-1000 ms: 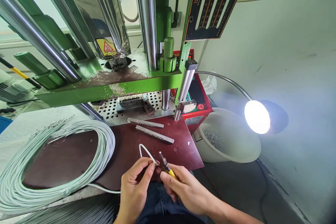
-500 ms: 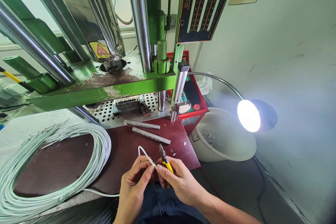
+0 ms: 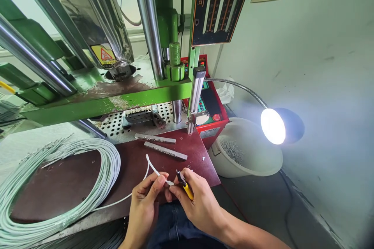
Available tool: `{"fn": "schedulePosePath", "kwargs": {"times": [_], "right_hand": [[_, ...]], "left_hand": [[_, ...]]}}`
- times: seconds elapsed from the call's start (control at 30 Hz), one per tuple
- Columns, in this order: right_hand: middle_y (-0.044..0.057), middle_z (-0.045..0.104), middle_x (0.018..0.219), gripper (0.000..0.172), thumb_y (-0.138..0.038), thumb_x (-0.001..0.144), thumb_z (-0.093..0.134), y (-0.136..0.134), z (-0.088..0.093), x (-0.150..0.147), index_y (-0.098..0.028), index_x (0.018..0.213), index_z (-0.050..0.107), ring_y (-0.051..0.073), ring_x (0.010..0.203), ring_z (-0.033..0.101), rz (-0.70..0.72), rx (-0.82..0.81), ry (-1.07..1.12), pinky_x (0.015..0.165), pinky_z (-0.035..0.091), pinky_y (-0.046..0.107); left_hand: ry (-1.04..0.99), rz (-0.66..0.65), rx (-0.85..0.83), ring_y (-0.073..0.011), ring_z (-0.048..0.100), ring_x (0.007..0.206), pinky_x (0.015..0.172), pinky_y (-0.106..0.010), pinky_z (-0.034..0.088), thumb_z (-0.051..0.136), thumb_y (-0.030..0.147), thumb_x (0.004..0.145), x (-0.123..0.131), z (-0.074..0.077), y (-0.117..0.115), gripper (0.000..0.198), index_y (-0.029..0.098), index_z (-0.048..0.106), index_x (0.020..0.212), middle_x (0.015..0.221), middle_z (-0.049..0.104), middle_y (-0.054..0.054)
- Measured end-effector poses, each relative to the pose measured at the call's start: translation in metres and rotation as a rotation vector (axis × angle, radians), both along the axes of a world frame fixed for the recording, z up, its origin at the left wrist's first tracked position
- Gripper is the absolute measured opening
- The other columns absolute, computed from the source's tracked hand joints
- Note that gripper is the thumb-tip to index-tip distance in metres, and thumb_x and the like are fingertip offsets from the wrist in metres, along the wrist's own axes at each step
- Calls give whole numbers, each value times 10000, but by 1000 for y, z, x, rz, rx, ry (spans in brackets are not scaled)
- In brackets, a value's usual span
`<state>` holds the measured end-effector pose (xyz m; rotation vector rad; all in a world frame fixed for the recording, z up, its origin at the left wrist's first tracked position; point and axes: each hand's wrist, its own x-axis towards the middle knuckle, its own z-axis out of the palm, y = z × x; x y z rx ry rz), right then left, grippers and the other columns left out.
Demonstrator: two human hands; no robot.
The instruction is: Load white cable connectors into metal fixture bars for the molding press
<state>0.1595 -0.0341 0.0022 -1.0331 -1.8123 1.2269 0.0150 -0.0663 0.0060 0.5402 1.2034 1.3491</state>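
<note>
1. Above the near edge of the desk (image 3: 131,165), the left hand (image 3: 145,202) pinches its fingers together on a white cable (image 3: 153,166), close to the cable's end.
2. To its right, the right hand (image 3: 198,198) wraps its fingers around yellow-handled cutters (image 3: 187,190); its thumb is at the cable's end, though I cannot tell whether it grips there.
3. Beyond the left hand, the cable bends in a narrow loop.
4. Left on the desk lies a large coil (image 3: 112,163) of pale cable.
5. Farther back, two metal bars (image 3: 166,151) lie near the green press (image 3: 140,99).
6. Far right, a white bucket (image 3: 263,163) stands beside the desk.
</note>
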Motion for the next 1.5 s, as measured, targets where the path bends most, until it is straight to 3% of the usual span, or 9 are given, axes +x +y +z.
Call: {"fn": "schedulePosePath", "kwargs": {"times": [0.1, 0.23, 0.33, 0.47, 0.57, 0.67, 1.13, 1.5], "right_hand": [[-6, 599, 751, 112, -217, 896, 566, 1, -2, -1, -195, 815, 491, 115, 676, 546, 2, -24, -16, 663, 426, 217], [-19, 588, 727, 132, -167, 870, 581, 2, -2, -1, -198, 795, 477, 109, 666, 545, -18, 36, -29, 647, 416, 210], [-13, 606, 753, 123, -190, 883, 581, 4, 2, 2, -200, 805, 486, 117, 696, 565, 47, 48, -61, 672, 427, 221], [36, 628, 882, 80, -231, 881, 588, 8, 9, 12, -192, 924, 534, 173, 796, 569, 141, 142, -288, 732, 435, 292], [44, 636, 939, 140, -226, 881, 577, 9, 11, 18, -196, 1014, 546, 198, 862, 566, 204, 202, -396, 788, 433, 331], [38, 627, 931, 163, -237, 891, 563, 8, 12, 19, -197, 1048, 543, 197, 852, 556, 226, 228, -437, 798, 432, 342], [48, 620, 934, 124, -233, 896, 531, 5, 8, 11, -185, 1010, 538, 199, 832, 550, 227, 279, -500, 789, 428, 364], [81, 640, 1043, 340, -264, 929, 514, 2, 0, 10, -163, 1251, 476, 227, 924, 587, 179, 402, -533, 869, 453, 406]], "left_hand": [[24, -40, -22, -122, 554, 563, 620, -241, 476, 777, 396, 695, 3, -1, -1, 286, 179, 733, 876, 591, 634, 3], [103, -137, -1, -117, 516, 575, 559, -216, 461, 728, 406, 741, 3, 6, -2, 257, 150, 732, 717, 628, 606, -9], [294, -90, 26, -145, 572, 622, 610, -228, 500, 708, 371, 764, 0, 10, -7, 211, 164, 736, 734, 646, 632, -13], [503, -7, 65, -175, 646, 635, 675, -260, 549, 695, 358, 781, -8, 9, -15, 225, 191, 737, 926, 674, 698, -9], [505, -41, 83, -185, 666, 628, 666, -276, 567, 670, 368, 801, -10, 8, -16, 261, 193, 734, 984, 689, 719, -16], [568, 8, 134, -175, 668, 619, 641, -248, 559, 683, 338, 791, -9, 11, -15, 220, 203, 754, 949, 691, 725, -13], [718, 65, 307, -155, 636, 556, 555, -234, 533, 670, 243, 802, -7, 12, -19, 219, 255, 773, 995, 712, 735, -15], [787, 57, 375, -185, 686, 643, 590, -241, 551, 660, 219, 797, -9, 15, -15, 193, 272, 786, 932, 750, 756, -22]]}}
